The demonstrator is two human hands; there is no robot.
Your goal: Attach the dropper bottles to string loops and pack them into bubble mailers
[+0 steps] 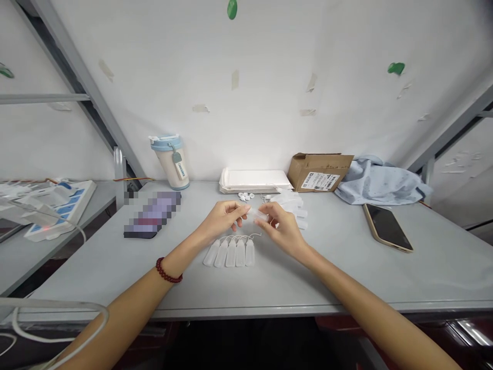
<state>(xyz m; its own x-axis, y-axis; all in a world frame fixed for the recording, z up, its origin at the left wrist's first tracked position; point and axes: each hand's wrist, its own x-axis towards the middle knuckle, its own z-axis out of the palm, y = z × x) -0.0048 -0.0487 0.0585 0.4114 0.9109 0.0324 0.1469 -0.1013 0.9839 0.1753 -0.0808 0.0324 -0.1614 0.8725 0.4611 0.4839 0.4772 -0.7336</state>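
My left hand (pixel 225 216) and my right hand (pixel 281 226) meet above the middle of the grey table (pixel 327 267). Both pinch one small translucent plastic bottle (pixel 254 214) held sideways between them, the left at its cap end, the right round its body. Just below my hands lies a row of several small capped squeeze bottles (pixel 231 252), side by side. A red bead bracelet sits on my left wrist. More clear bottles (pixel 295 208) lie heaped behind my right hand, and a few white caps (pixel 245 196) lie near the back.
Against the wall stand a blue-lidded tumbler (pixel 171 162), a stack of white sheets (pixel 254 181), an open cardboard box (pixel 318 172) and a light blue cloth (pixel 379 181). A phone (pixel 387 227) lies at the right, a blurred dark item (pixel 152 216) at the left.
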